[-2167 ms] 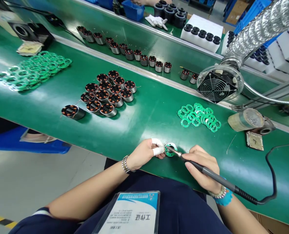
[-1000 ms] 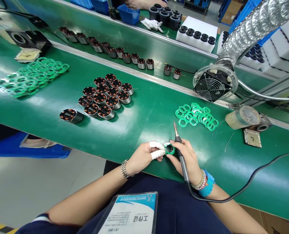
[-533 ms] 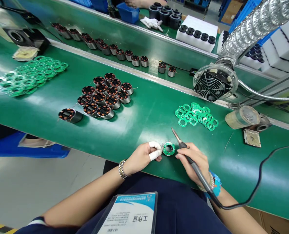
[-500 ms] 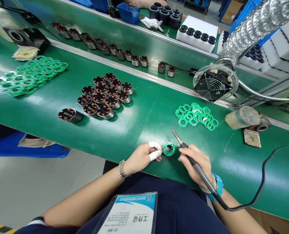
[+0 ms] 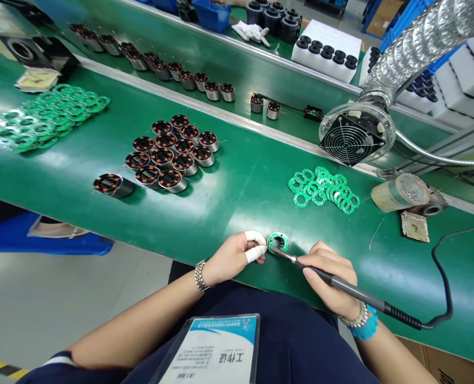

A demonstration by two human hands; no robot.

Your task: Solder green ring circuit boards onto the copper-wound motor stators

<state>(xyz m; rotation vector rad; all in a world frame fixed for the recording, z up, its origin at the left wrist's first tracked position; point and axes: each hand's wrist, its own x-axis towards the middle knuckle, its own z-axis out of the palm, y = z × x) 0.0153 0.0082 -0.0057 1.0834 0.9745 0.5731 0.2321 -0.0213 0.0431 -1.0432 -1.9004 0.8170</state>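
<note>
A slim grey-and-black soldering iron (image 5: pixel 359 293) meets a green ring-shaped circuit board (image 5: pixel 285 243) between two hands.
The left hand (image 5: pixel 234 258), thumb and forefinger wrapped in white coverings, is pinched closed at the left edge of the board, which sits near the front edge of the glossy green tabletop (image 5: pixel 240 186); the right hand (image 5: pixel 335 274) is curled around the iron's handle, its metal tip at the ring's lower left. Beyond lies a loose pile of flat green rings (image 5: pixel 324 189), and a cluster of silver cylinders with black-and-copper tops (image 5: pixel 167 155) stands farther left.
</note>
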